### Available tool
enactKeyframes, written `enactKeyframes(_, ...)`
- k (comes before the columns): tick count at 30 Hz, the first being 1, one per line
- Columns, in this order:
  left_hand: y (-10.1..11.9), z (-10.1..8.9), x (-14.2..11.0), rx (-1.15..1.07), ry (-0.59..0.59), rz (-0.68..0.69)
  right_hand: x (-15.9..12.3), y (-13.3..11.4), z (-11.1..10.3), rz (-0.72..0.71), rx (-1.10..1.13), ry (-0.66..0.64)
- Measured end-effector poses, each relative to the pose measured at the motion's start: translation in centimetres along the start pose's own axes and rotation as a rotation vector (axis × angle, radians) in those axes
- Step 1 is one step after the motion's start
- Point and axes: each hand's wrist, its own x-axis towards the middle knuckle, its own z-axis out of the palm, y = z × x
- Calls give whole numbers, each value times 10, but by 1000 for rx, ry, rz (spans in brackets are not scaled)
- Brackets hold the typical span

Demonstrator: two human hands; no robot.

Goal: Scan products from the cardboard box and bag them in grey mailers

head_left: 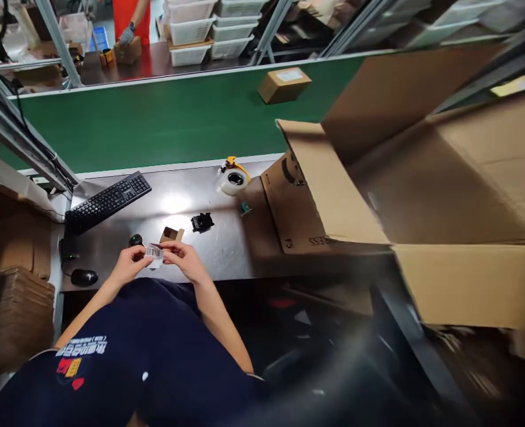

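Both my hands meet at the front edge of the grey worktable [209,243], pinching a small white barcode label [154,253] between them. My left hand [128,264] grips its left side, my right hand [182,256] its right side, fingers closed. Just behind the label stands a small open brown carton [172,235]. A small black part [202,222] lies to the right of it, and a small black round object [135,240] sits by my left hand.
A black keyboard [108,202] and mouse [83,277] lie at the left. A tape roll [232,179] sits near the green conveyor [156,124], which carries a small sealed box [284,85]. A large open cardboard box [422,196] fills the right. Another person's gloved hand [126,34] works beyond the belt.
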Motion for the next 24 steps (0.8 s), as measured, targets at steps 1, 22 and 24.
enactKeyframes(1, -3, -1, 8, 1, 46, -3, 4, 1, -25, 7, -34, 111)
enactKeyframes(22, -50, 28, 150, 161, 28, -256, 26, 33, -47, -143, -561, 159)
enactKeyframes(24, -50, 23, 146, 87, -29, -299, 24, 50, -15, 16, -635, -24)
